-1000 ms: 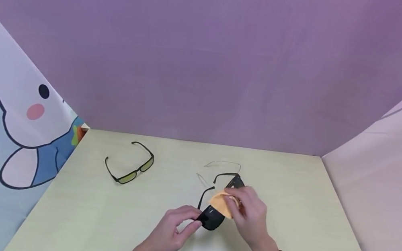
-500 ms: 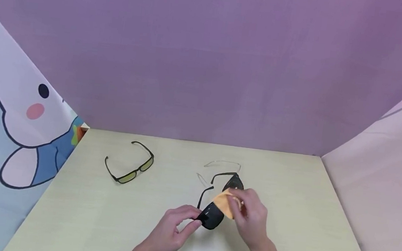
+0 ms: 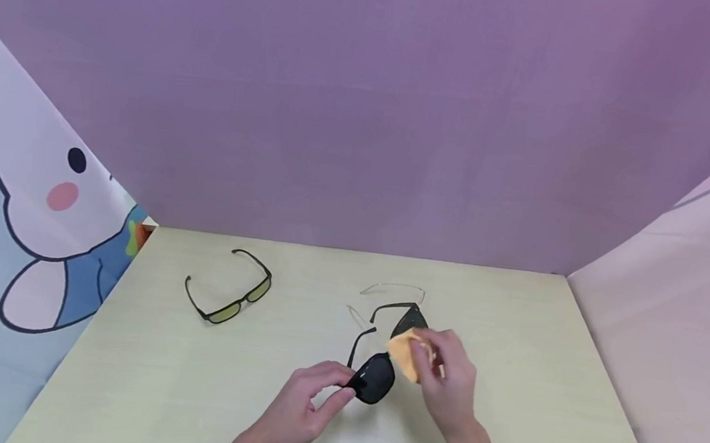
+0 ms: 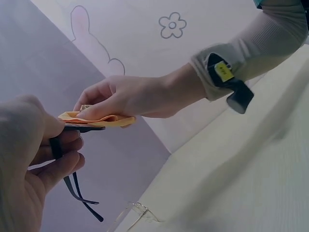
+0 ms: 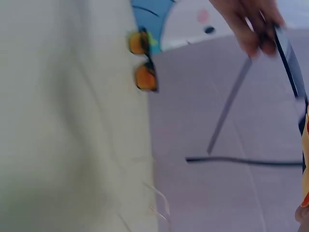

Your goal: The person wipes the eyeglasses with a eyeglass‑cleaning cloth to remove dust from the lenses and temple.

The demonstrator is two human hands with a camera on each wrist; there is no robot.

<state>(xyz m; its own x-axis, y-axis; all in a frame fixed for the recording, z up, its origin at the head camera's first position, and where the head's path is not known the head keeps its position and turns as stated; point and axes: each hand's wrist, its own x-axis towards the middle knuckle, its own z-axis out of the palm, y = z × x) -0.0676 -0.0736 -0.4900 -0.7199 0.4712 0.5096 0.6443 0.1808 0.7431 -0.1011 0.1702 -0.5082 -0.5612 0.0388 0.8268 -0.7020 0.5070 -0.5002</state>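
In the head view my left hand [image 3: 305,411] pinches one end of black sunglasses [image 3: 373,379] between thumb and fingers, near a hinge. My right hand [image 3: 450,382] pinches an orange cloth [image 3: 405,355] against the middle of the sunglasses, partly covering the far lens. Both temples of the sunglasses point away from me, toward the upper left. In the left wrist view the cloth [image 4: 116,121] lies along the top of the dark frame, under the right thumb. The right wrist view catches only the cloth's edge [image 5: 305,159] at its right border.
Black-framed glasses with yellowish lenses [image 3: 227,312] lie unfolded at the table's left. Thin wire-like temples [image 3: 395,285] show just behind the sunglasses, the rest of that pair hidden. A purple sheet [image 3: 366,108] hangs at the back, with patterned sheets on both sides.
The cloth and my right hand have shifted slightly right, uncovering more of the near lens. The sunglasses have tilted a little, their far end moving slightly left. My left hand keeps its pinch.
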